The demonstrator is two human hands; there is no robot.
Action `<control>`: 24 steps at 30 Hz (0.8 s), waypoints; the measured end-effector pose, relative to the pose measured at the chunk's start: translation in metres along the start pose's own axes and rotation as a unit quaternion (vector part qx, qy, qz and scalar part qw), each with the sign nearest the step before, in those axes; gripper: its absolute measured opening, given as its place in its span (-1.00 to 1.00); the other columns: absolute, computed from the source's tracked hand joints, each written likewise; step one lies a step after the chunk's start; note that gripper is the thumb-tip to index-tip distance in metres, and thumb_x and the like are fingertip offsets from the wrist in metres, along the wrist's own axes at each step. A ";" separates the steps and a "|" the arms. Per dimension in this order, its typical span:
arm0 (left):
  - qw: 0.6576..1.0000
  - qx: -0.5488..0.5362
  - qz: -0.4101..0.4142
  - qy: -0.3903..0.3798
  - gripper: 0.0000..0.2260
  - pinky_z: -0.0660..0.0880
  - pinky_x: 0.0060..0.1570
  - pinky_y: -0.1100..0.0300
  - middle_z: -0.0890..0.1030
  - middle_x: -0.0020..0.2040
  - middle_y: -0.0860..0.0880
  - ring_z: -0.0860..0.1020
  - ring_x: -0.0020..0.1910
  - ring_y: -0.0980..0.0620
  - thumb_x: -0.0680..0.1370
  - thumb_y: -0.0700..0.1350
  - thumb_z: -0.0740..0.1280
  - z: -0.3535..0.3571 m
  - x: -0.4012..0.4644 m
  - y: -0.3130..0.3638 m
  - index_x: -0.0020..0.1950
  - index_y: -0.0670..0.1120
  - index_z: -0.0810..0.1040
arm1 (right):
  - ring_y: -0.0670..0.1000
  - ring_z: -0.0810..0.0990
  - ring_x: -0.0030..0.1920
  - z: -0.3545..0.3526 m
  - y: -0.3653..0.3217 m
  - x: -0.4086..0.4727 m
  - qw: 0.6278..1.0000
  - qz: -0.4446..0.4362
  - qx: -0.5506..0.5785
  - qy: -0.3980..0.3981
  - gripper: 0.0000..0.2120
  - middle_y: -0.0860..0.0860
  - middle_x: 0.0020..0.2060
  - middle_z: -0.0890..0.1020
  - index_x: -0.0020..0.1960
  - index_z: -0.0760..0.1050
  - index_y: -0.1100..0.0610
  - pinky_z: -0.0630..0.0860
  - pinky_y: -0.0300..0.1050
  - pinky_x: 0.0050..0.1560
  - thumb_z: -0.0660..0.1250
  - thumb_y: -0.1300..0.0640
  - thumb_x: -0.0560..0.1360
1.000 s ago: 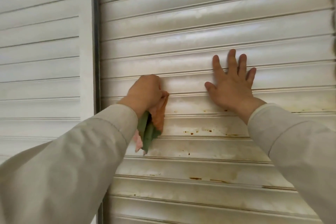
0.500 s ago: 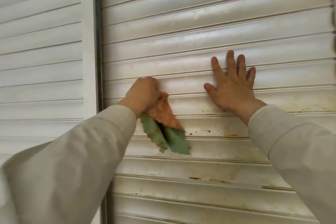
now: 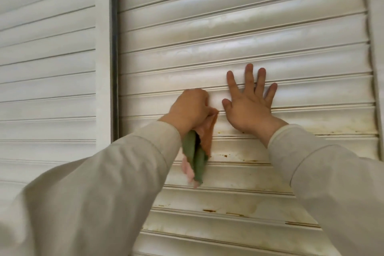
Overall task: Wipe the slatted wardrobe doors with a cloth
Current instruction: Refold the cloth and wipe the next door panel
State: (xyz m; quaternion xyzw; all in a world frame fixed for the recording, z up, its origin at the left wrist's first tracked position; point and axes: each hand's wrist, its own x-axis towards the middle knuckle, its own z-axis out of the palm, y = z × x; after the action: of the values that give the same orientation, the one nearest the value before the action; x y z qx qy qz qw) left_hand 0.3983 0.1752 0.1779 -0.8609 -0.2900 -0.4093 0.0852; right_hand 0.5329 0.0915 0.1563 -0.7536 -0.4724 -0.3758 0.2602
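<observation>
Surface: right door (image 3: 239,33), white horizontal slats, each slat convex with a thin ridge along its lower edge; fills most of the view.
Finish: upper slats pale with cloudy, streaky patches; lower slats yellowed, with brown rust-like specks (image 3: 225,155) and short brown streaks along the slat edges.
Frame: white flat vertical stile (image 3: 102,52) on the left, a dark narrow gap (image 3: 114,48) between it and the right door.
Left door: left door (image 3: 45,68), same slatted pattern, whiter, set beyond the stile.
Right edge: scalloped slat ends against a plain white upright (image 3: 376,48).
Room: nothing beyond the doors in view.
Cloth: cloth (image 3: 196,156), soft, crumpled; green folds, an orange-pink panel, a pale pink tip at the bottom. Upper end against the slat at the left hand's level, the rest hanging down across the two slats below.
Left hand: left hand (image 3: 191,109), fingers curled into a fist around the cloth's top end, knuckles toward the door, on the middle slats.
Right hand: right hand (image 3: 249,102), flat, fingers straight and spread, palm pressed on the slats just beside the left hand, holding nothing. Fingertips reach one slat higher than the left fist.
Gap between hands: narrow; thumb of right hand near the cloth's top corner, not touching.
Sleeves: sleeves (image 3: 104,193), light beige, smooth fabric, reaching both wrists.
</observation>
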 end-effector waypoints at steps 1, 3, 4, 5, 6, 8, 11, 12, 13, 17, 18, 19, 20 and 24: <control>1.000 -0.008 0.008 0.001 -0.78 0.39 -0.15 0.14 0.55 -0.16 -0.03 0.53 -0.08 -0.09 0.52 0.04 0.40 0.002 0.001 0.009 -0.20 -0.05 0.48 | 0.24 -0.52 0.47 -0.001 -0.004 0.002 1.000 -0.009 0.012 -0.009 -0.36 0.09 0.50 -0.48 0.57 -0.32 -0.16 -0.41 0.35 0.41 -0.01 -0.14 0.65; 1.000 -0.011 0.012 0.001 -0.79 0.40 -0.14 0.13 0.53 -0.17 -0.03 0.55 -0.04 -0.12 0.53 0.01 0.37 0.004 0.001 0.016 -0.22 -0.05 0.46 | 0.20 -0.52 0.48 -0.002 -0.006 0.002 0.999 -0.021 0.037 -0.019 -0.37 0.06 0.51 -0.47 0.58 -0.27 -0.17 -0.41 0.30 0.42 0.02 -0.10 0.65; 1.000 -0.014 0.004 0.002 -0.76 0.40 -0.14 0.13 0.52 -0.18 -0.03 0.54 -0.03 -0.12 0.52 0.03 0.39 0.004 0.000 0.013 -0.24 -0.05 0.44 | 0.17 -0.48 0.50 -0.002 -0.006 0.001 0.999 -0.027 0.043 -0.014 -0.37 0.04 0.53 -0.44 0.59 -0.24 -0.15 -0.38 0.26 0.45 0.03 -0.08 0.65; 1.000 -0.015 -0.009 0.001 -0.71 0.39 -0.15 0.13 0.52 -0.19 -0.02 0.54 -0.03 -0.12 0.50 0.07 0.43 0.002 -0.003 0.006 -0.27 -0.04 0.42 | 0.14 -0.42 0.53 -0.003 -0.004 -0.002 0.998 -0.035 0.048 0.002 -0.38 0.02 0.55 -0.38 0.61 -0.19 -0.11 -0.32 0.22 0.48 0.05 -0.06 0.65; 1.000 -0.012 -0.026 0.003 -0.67 0.37 -0.15 0.13 0.53 -0.18 -0.04 0.54 -0.02 -0.13 0.48 0.10 0.45 -0.002 -0.006 -0.003 -0.28 -0.05 0.41 | 0.09 -0.32 0.57 -0.005 -0.001 -0.006 0.997 -0.042 0.057 0.027 -0.39 0.00 0.58 -0.29 0.62 -0.13 -0.06 -0.22 0.16 0.51 0.06 -0.05 0.65; 0.999 0.017 -0.051 0.006 -0.67 0.37 -0.12 0.13 0.61 -0.08 -0.13 0.55 0.05 -0.17 0.47 0.13 0.47 -0.008 -0.009 -0.025 -0.23 -0.08 0.48 | 0.06 -0.10 0.59 -0.012 0.010 -0.012 0.992 -0.053 0.089 0.069 -0.39 -0.01 0.61 -0.08 0.62 0.00 0.05 -0.02 0.07 0.51 0.12 -0.05 0.64; 0.995 0.058 -0.080 0.009 -0.69 0.38 -0.12 0.12 0.64 0.01 -0.16 0.56 0.06 -0.19 0.48 0.15 0.45 -0.017 -0.014 -0.048 -0.17 -0.07 0.54 | 0.14 0.09 0.54 -0.025 0.039 -0.017 0.985 -0.026 0.122 0.117 -0.38 0.07 0.58 0.12 0.57 0.14 0.11 0.11 0.07 0.48 0.24 -0.06 0.60; 0.994 0.065 -0.087 0.009 -0.69 0.38 -0.13 0.13 0.64 0.00 -0.16 0.56 0.05 -0.19 0.48 0.16 0.45 -0.019 -0.014 -0.051 -0.19 -0.05 0.50 | 0.18 0.13 0.52 -0.029 0.053 -0.019 0.983 -0.002 0.113 0.146 -0.38 0.12 0.56 0.16 0.55 0.19 0.14 0.14 0.10 0.47 0.27 -0.07 0.58; 0.993 0.071 -0.094 0.007 -0.69 0.40 -0.13 0.12 0.64 0.00 -0.15 0.56 0.03 -0.19 0.48 0.16 0.45 -0.021 -0.015 -0.053 -0.22 -0.04 0.47 | 0.22 0.15 0.50 -0.032 0.067 -0.021 0.979 0.026 0.096 0.177 -0.37 0.15 0.54 0.17 0.53 0.21 0.16 0.18 0.14 0.46 0.28 -0.08 0.56; 0.991 0.082 -0.103 -0.002 -0.69 0.48 -0.09 0.09 0.62 -0.04 -0.15 0.56 0.00 -0.18 0.49 0.14 0.44 -0.022 -0.016 -0.054 -0.21 -0.05 0.47 | 0.26 0.13 0.49 -0.041 0.112 -0.031 0.958 0.146 0.051 0.242 -0.31 0.17 0.55 0.10 0.53 0.14 0.15 0.09 0.22 0.44 0.25 -0.16 0.55; 0.991 0.082 -0.102 0.000 -0.69 0.48 -0.10 0.08 0.62 -0.05 -0.14 0.56 -0.02 -0.17 0.49 0.14 0.44 -0.022 -0.015 -0.054 -0.21 -0.06 0.47 | 0.27 0.14 0.48 -0.043 0.119 -0.032 0.949 0.175 0.058 0.255 -0.30 0.18 0.54 0.10 0.52 0.13 0.15 0.09 0.25 0.42 0.25 -0.19 0.54; 0.992 0.081 -0.102 0.001 -0.68 0.47 -0.11 0.09 0.62 -0.06 -0.14 0.54 -0.05 -0.16 0.49 0.13 0.44 -0.021 -0.014 -0.055 -0.23 -0.06 0.46 | 0.29 0.17 0.46 -0.044 0.124 -0.032 0.939 0.205 0.082 0.263 -0.28 0.19 0.53 0.13 0.52 0.12 0.15 0.12 0.28 0.41 0.24 -0.22 0.53; 0.992 0.076 -0.103 0.001 -0.67 0.46 -0.12 0.09 0.61 -0.08 -0.13 0.52 -0.08 -0.13 0.49 0.13 0.45 -0.021 -0.013 -0.054 -0.25 -0.06 0.44 | 0.31 0.21 0.42 -0.046 0.128 -0.031 0.930 0.230 0.114 0.263 -0.26 0.21 0.50 0.16 0.51 0.11 0.14 0.18 0.30 0.39 0.23 -0.25 0.52; 0.992 0.057 -0.112 -0.012 -0.67 0.43 -0.14 0.11 0.58 -0.12 -0.09 0.48 -0.11 -0.10 0.48 0.13 0.45 -0.020 -0.010 -0.049 -0.27 -0.04 0.44 | 0.33 0.43 0.24 -0.060 0.144 -0.028 0.910 0.278 0.209 0.228 -0.25 0.22 0.34 0.37 0.48 0.12 0.09 0.40 0.22 0.24 0.18 -0.37 0.51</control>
State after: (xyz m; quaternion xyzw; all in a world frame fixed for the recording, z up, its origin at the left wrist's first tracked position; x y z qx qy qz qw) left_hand 0.3522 0.2038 0.1789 -0.8217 -0.4086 -0.3882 0.0844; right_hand 0.6366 -0.0278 0.1626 -0.6768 -0.2394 -0.3429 0.6059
